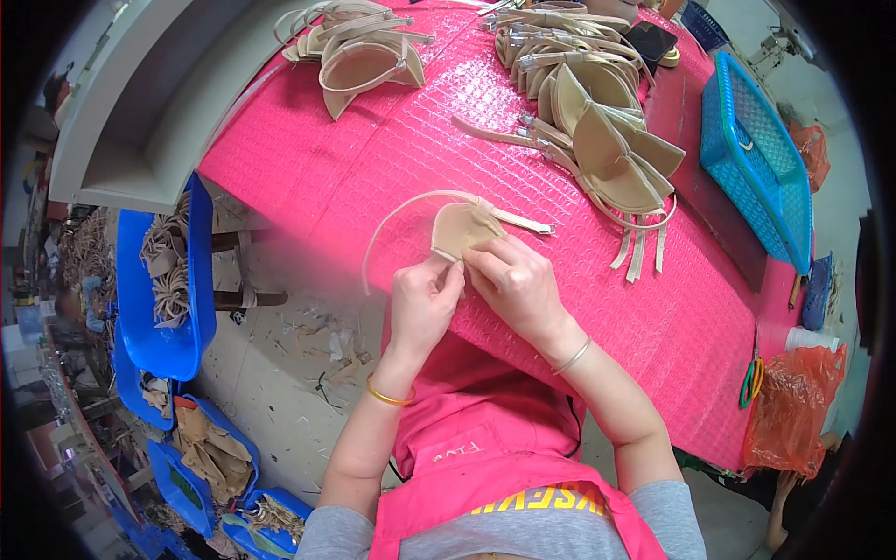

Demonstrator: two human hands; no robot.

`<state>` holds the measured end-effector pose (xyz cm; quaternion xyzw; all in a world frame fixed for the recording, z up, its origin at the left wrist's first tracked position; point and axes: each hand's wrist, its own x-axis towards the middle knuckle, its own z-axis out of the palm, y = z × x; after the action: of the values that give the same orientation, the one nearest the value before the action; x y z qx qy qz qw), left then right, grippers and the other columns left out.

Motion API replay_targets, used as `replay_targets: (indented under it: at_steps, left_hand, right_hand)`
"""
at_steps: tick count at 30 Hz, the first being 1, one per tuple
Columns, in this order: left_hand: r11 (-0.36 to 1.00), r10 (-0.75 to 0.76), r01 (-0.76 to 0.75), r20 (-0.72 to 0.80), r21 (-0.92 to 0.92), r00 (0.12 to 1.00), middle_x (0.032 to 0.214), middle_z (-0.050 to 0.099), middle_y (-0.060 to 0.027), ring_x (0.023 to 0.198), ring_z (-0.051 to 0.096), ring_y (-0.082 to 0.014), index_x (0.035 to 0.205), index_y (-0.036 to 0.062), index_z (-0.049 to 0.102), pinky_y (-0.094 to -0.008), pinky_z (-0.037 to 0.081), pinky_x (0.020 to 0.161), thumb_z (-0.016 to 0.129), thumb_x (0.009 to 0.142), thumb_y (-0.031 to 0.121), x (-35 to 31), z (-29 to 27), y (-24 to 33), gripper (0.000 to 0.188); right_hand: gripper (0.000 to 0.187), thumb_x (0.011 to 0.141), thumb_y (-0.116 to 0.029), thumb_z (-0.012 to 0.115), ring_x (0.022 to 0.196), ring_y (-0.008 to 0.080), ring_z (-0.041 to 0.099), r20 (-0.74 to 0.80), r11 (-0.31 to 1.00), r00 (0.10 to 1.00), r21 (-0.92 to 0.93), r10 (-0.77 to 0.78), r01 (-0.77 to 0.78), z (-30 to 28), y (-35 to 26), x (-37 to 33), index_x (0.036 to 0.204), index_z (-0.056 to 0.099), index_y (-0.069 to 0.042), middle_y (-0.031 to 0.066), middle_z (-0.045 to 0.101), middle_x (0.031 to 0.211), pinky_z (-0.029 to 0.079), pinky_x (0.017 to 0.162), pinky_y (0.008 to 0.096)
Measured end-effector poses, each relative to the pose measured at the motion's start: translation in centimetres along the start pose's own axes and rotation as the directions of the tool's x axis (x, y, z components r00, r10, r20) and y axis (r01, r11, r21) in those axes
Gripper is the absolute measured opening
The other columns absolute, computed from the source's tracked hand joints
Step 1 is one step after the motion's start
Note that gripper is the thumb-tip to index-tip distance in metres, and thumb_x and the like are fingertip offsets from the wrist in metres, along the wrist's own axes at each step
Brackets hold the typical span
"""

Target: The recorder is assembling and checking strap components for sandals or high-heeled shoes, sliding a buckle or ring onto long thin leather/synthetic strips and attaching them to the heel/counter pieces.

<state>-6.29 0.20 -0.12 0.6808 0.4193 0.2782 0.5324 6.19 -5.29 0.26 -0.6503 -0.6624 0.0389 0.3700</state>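
A beige shoe upper (pixel 457 227) with a thin strap and a small metal buckle is held above the near edge of the pink-covered table. My left hand (pixel 423 294) pinches its lower edge between thumb and fingers. Close beside it, my right hand (pixel 515 283) grips the right side of the same edge, fingers bent. The fingertips of the two hands nearly meet, and whatever lies between them is hidden. From the upper, the strap (pixel 397 213) loops out to the left, and the buckle (pixel 544 229) points right over the table.
Stacked beige uppers (pixel 611 159) lie at the table's far right, with a smaller pile (pixel 359 70) at the far left. A turquoise basket (pixel 793 177), scissors (pixel 751 381) and an orange-red plastic bag (pixel 793 411) are along the right. Blue bins (pixel 159 350) stand at the left.
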Motion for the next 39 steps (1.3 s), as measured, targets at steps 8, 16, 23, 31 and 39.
replay_targets:
  at_steps: [8,16,23,31,39]
  left_hand:
    - [1.000,-0.018,0.018,-0.036,-0.007,0.999,0.047,0.049,-0.0096,0.040,0.047,-0.0117,0.067,-0.0013,0.056,-0.0278,0.033,0.040,0.056,0.077,0.009,0.0,0.1,-0.1,0.014]
    - [0.905,0.229,-0.166,-0.120,0.392,0.966,0.059,0.056,-0.0168,0.049,0.056,-0.0251,0.079,-0.0003,0.057,-0.0355,0.042,0.047,0.055,0.072,0.007,1.2,0.2,0.9,0.010]
    - [0.996,-0.011,0.024,0.148,-0.086,0.989,0.063,0.058,-0.0113,0.054,0.058,-0.0139,0.085,-0.0051,0.058,-0.0262,0.046,0.051,0.052,0.078,0.005,1.6,-0.7,0.7,0.014]
    - [0.996,-0.019,0.024,0.062,-0.086,0.998,0.057,0.059,-0.0137,0.055,0.061,-0.0145,0.071,-0.0054,0.057,-0.0272,0.046,0.049,0.051,0.079,0.007,1.6,-0.6,0.5,0.016]
    - [0.999,0.010,-0.013,0.048,0.053,0.999,0.063,0.062,-0.0086,0.057,0.059,-0.0089,0.086,-0.0061,0.061,-0.0220,0.047,0.052,0.052,0.080,0.002,1.7,-0.2,0.9,0.013]
  right_hand:
    - [0.010,0.063,0.000,0.063,0.060,0.0226,0.057,-0.109,0.979,0.979,0.129,0.170,-0.156,0.9,0.5,0.2,0.071,0.058,-0.002,0.0090,0.056,0.067,0.046,0.053,0.0300]
    - [0.012,0.063,-0.002,0.062,0.067,0.0275,0.057,-0.128,0.939,0.953,0.249,0.276,-0.239,0.8,0.9,-0.1,0.075,0.058,-0.004,0.0112,0.057,0.073,0.046,0.058,0.0346]
    - [0.013,0.064,-0.004,0.064,0.067,0.0280,0.057,-0.090,0.914,0.946,0.302,0.311,-0.271,1.1,0.9,0.0,0.075,0.057,-0.003,0.0120,0.056,0.073,0.046,0.060,0.0337]
    - [0.018,0.066,-0.007,0.068,0.065,0.0178,0.057,0.067,0.851,0.944,0.416,0.324,-0.321,0.2,1.4,1.0,0.080,0.060,0.000,0.0092,0.057,0.081,0.046,0.059,0.0269]
    - [0.011,0.065,-0.006,0.063,0.061,0.0252,0.055,-0.037,0.937,0.972,0.276,0.232,-0.213,0.8,1.4,1.1,0.067,0.054,0.000,0.0109,0.053,0.069,0.046,0.056,0.0341]
